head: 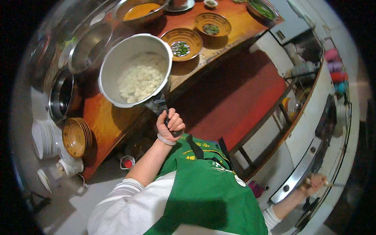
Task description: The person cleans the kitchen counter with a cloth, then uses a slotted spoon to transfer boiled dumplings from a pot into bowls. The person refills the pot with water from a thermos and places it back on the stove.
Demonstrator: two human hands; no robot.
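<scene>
My left hand [171, 125] is closed around the dark handle [173, 130] of a light metal pot [106, 72], a pressure-cooker body without a lid. The pot is tilted so its inside shows, with pale chunks [139, 85] at the bottom. Just beyond its rim stands a brown ridged bowl [195, 44] holding liquid and chopped greens; a similar bowl [223, 23] is behind it. My right hand [315, 183] is stretched far to the right, over the edge of a gas stove [289, 186]. It is blurred, with fingers bent; whether it holds anything is unclear.
The wooden table [101, 113] also bears metal basins [76, 55], a basin of orange liquid [141, 11] and a metal bowl of greens [261, 10]. Brown bowls [75, 137] and white plates [45, 139] are stacked at left. A red surface [235, 94] lies between table and stove counter.
</scene>
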